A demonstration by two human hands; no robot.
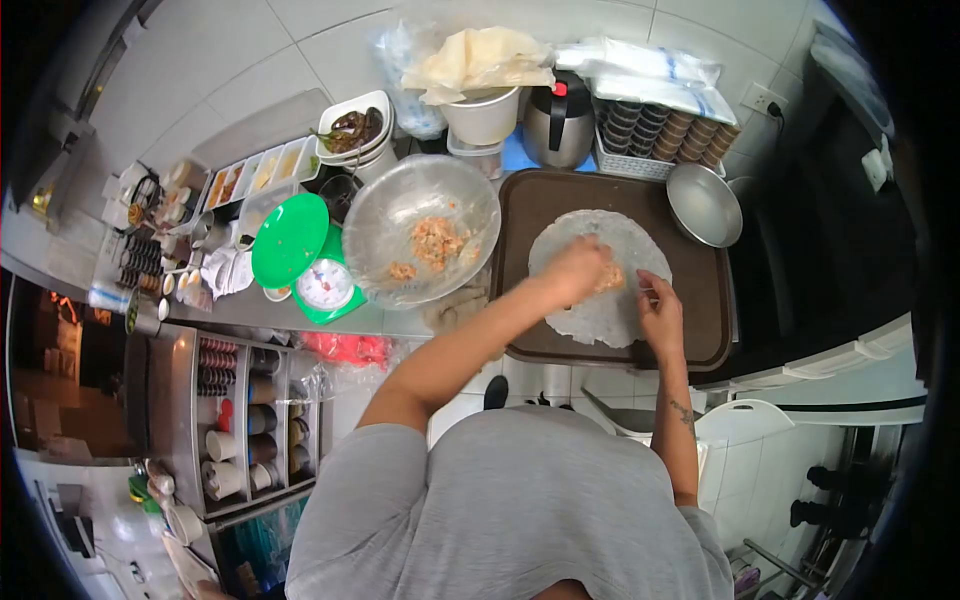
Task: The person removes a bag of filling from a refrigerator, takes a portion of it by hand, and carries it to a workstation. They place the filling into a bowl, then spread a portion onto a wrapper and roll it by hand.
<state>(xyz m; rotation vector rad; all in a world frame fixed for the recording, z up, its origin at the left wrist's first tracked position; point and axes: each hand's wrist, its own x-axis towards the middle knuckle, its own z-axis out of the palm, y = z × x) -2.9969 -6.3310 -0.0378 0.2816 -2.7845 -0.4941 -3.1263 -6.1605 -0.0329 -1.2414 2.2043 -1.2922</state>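
Observation:
My left hand (pixel 580 270) reaches across onto a round, translucent white wrapper sheet (pixel 592 325) and is smeared by motion. Right at its fingertips lies a small heap of orange-pink minced filling (pixel 612 278). On the sheet's right side, my right hand (pixel 660 312) has loosely curved fingers apart from the thumb, with fingertips at the sheet's edge. Under the sheet is a brown tray (pixel 705 335). To the left stands a large clear bowl (pixel 375 215) with more minced filling (pixel 440 242) inside.
A green kitchen scale (pixel 325 290) stands left of the bowl. Behind the tray are a steel jug (pixel 560 125), a white bucket (pixel 482 118) and stacked cups (pixel 665 130). A metal bowl (pixel 705 205) overlaps the tray's back right corner. Below left is a cup shelf (pixel 245 420).

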